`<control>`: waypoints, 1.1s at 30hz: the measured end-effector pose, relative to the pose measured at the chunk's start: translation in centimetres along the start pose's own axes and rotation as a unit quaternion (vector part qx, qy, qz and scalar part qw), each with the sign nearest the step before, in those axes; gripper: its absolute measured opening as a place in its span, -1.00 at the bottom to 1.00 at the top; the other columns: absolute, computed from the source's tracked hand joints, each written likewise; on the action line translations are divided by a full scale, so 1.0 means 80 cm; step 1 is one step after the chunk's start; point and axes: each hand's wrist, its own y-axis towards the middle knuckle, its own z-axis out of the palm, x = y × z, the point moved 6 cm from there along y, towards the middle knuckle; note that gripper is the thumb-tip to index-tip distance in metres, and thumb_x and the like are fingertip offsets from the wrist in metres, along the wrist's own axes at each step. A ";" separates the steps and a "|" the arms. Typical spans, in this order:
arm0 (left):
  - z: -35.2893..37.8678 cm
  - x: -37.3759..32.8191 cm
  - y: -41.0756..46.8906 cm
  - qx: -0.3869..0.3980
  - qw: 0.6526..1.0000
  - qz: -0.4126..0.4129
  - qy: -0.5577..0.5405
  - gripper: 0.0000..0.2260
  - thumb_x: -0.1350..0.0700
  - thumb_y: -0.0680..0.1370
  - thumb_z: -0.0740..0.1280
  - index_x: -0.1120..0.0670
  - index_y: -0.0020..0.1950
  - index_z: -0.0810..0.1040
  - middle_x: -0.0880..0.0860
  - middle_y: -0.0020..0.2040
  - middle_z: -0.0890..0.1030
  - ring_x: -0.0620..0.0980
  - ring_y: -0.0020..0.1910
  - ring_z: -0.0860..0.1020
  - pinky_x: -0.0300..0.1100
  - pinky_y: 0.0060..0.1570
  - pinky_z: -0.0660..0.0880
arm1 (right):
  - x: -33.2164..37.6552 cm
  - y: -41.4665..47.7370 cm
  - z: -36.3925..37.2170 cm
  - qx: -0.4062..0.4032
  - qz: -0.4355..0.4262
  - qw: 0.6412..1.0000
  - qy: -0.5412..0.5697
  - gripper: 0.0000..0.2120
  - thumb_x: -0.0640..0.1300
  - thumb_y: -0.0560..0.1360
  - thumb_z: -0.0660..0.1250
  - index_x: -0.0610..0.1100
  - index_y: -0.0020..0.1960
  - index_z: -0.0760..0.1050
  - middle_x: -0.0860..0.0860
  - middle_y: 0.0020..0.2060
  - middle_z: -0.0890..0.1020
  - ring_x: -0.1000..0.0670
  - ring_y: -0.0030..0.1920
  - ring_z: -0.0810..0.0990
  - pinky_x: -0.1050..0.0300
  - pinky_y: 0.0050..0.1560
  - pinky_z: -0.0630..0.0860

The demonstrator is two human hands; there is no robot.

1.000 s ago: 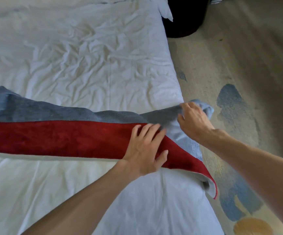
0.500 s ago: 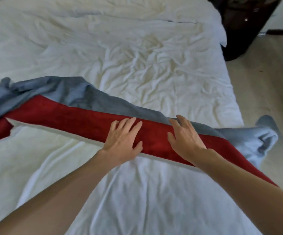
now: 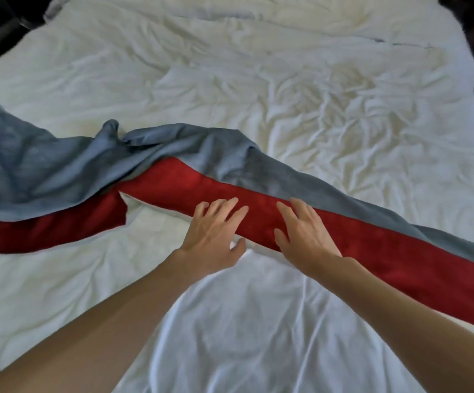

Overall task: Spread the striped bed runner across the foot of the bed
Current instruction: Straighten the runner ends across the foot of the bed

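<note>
One striped bed runner (image 3: pixel 173 191) is counted, made up of two stripes: one red, near, and one grey-blue, far. One white-covered bed (image 3: pixel 315 89) is seen. Two hands are counted: one left hand (image 3: pixel 213 236), one right hand (image 3: pixel 306 236).

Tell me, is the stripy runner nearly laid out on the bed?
Partly. Done: the runner lies across the bed, and its right stretch looks fairly flat. In hand: the left hand and right hand press flat on the red stripe near the middle. Left: the left part is bunched, with grey folded over red, so it needs pulling out and smoothing.
</note>
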 end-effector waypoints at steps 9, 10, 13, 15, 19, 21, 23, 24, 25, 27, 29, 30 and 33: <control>-0.014 0.107 0.012 -0.002 1.000 -0.019 0.002 -0.49 -0.08 0.39 0.26 0.09 0.29 0.48 0.08 0.23 0.52 0.09 0.19 0.48 0.04 0.10 0.38 | 0.082 0.068 0.032 0.007 -0.048 0.999 -0.003 -0.49 -0.08 0.53 0.23 -0.18 0.43 0.25 -0.21 0.39 0.28 -0.16 0.40 0.23 -0.03 0.43 0.19; -0.018 0.118 0.016 -0.004 1.000 -0.021 0.003 -0.49 -0.08 0.39 0.26 0.09 0.29 0.49 0.08 0.22 0.53 0.09 0.19 0.48 0.04 0.10 0.38 | 0.089 0.076 0.035 0.008 -0.050 0.999 -0.005 -0.51 -0.09 0.52 0.23 -0.18 0.42 0.26 -0.21 0.38 0.29 -0.17 0.39 0.24 -0.02 0.42 0.20; -0.026 0.154 0.021 0.001 0.999 -0.034 0.013 -0.48 -0.08 0.38 0.26 0.08 0.30 0.47 0.07 0.23 0.52 0.09 0.19 0.47 0.03 0.13 0.36 | 0.112 0.100 0.040 0.005 -0.069 0.998 -0.008 -0.54 -0.11 0.51 0.25 -0.19 0.38 0.32 -0.22 0.34 0.35 -0.19 0.35 0.30 -0.03 0.40 0.24; -0.027 0.177 0.022 0.002 0.999 -0.028 0.016 -0.47 -0.08 0.38 0.26 0.08 0.31 0.46 0.08 0.24 0.51 0.10 0.20 0.47 0.05 0.15 0.36 | 0.129 0.112 0.047 0.009 -0.067 0.998 -0.011 -0.53 -0.11 0.50 0.26 -0.20 0.38 0.32 -0.22 0.32 0.36 -0.19 0.34 0.31 -0.04 0.39 0.24; -0.024 0.227 0.022 0.004 0.999 -0.014 0.030 -0.47 -0.06 0.36 0.32 0.10 0.29 0.49 0.10 0.23 0.52 0.12 0.18 0.49 0.06 0.14 0.39 | 0.169 0.126 0.070 0.017 -0.074 0.997 -0.017 -0.51 -0.14 0.47 0.30 -0.24 0.37 0.36 -0.28 0.31 0.39 -0.25 0.34 0.35 -0.10 0.40 0.25; -0.016 0.251 0.020 0.018 0.999 -0.005 0.032 -0.46 -0.06 0.37 0.33 0.09 0.32 0.46 0.10 0.26 0.50 0.11 0.21 0.47 0.06 0.15 0.37 | 0.189 0.132 0.090 0.031 -0.073 0.996 -0.028 -0.49 -0.16 0.45 0.32 -0.26 0.37 0.37 -0.32 0.33 0.37 -0.28 0.37 0.32 -0.13 0.42 0.21; -0.005 0.270 0.014 0.039 0.998 0.018 0.039 -0.45 -0.06 0.39 0.31 0.09 0.35 0.43 0.10 0.29 0.47 0.11 0.24 0.44 0.07 0.17 0.35 | 0.206 0.136 0.107 0.042 -0.068 0.996 -0.040 -0.48 -0.16 0.43 0.35 -0.25 0.36 0.38 -0.31 0.33 0.37 -0.28 0.37 0.32 -0.13 0.42 0.21; 0.001 0.277 0.009 0.047 0.998 0.030 0.042 -0.46 -0.06 0.40 0.31 0.08 0.35 0.42 0.10 0.30 0.46 0.11 0.24 0.44 0.07 0.16 0.35 | 0.215 0.136 0.114 0.045 -0.064 0.996 -0.048 -0.47 -0.16 0.39 0.39 -0.25 0.32 0.41 -0.31 0.30 0.40 -0.28 0.35 0.36 -0.13 0.40 0.25; 0.006 0.284 0.005 0.050 0.997 0.039 0.043 -0.46 -0.06 0.40 0.32 0.09 0.35 0.42 0.11 0.30 0.46 0.11 0.24 0.44 0.07 0.16 0.36 | 0.223 0.136 0.121 0.044 -0.060 0.996 -0.056 -0.48 -0.16 0.33 0.44 -0.25 0.26 0.47 -0.31 0.25 0.46 -0.29 0.28 0.42 -0.13 0.35 0.33; 0.015 0.294 -0.001 0.047 0.996 0.059 0.048 -0.48 -0.04 0.40 0.34 0.09 0.33 0.44 0.12 0.29 0.48 0.12 0.23 0.45 0.07 0.14 0.38 | 0.233 0.136 0.128 0.022 -0.042 0.997 -0.068 -0.56 -0.19 0.22 0.52 -0.22 0.08 0.57 -0.28 0.11 0.56 -0.27 0.11 0.55 -0.10 0.17 0.49; 0.022 0.298 -0.002 0.042 0.995 0.074 0.047 -0.50 -0.02 0.39 0.37 0.10 0.30 0.48 0.13 0.27 0.49 0.13 0.21 0.47 0.07 0.11 0.40 | 0.237 0.137 0.133 0.006 -0.024 0.995 -0.094 -0.69 -0.23 0.16 0.53 -0.18 -0.12 0.59 -0.20 -0.06 0.60 -0.21 -0.07 0.59 -0.02 -0.05 0.55; 0.026 0.299 -0.002 0.042 0.995 0.078 0.045 -0.52 -0.02 0.38 0.38 0.09 0.28 0.49 0.13 0.26 0.50 0.13 0.20 0.48 0.07 0.11 0.40 | 0.237 0.138 0.135 0.003 -0.014 0.994 -0.109 -0.74 -0.26 0.14 0.53 -0.17 -0.21 0.57 -0.16 -0.16 0.59 -0.18 -0.17 0.57 0.01 -0.17 0.53; 0.038 0.296 -0.001 0.051 0.993 0.089 0.050 -0.55 -0.03 0.39 0.39 0.07 0.25 0.51 0.13 0.28 0.48 0.14 0.23 0.45 0.09 0.14 0.37 | 0.234 0.138 0.139 -0.008 0.003 0.990 -0.143 -0.71 -0.34 0.04 0.54 -0.15 -0.37 0.48 -0.08 -0.40 0.52 -0.13 -0.37 0.50 0.06 -0.37 0.39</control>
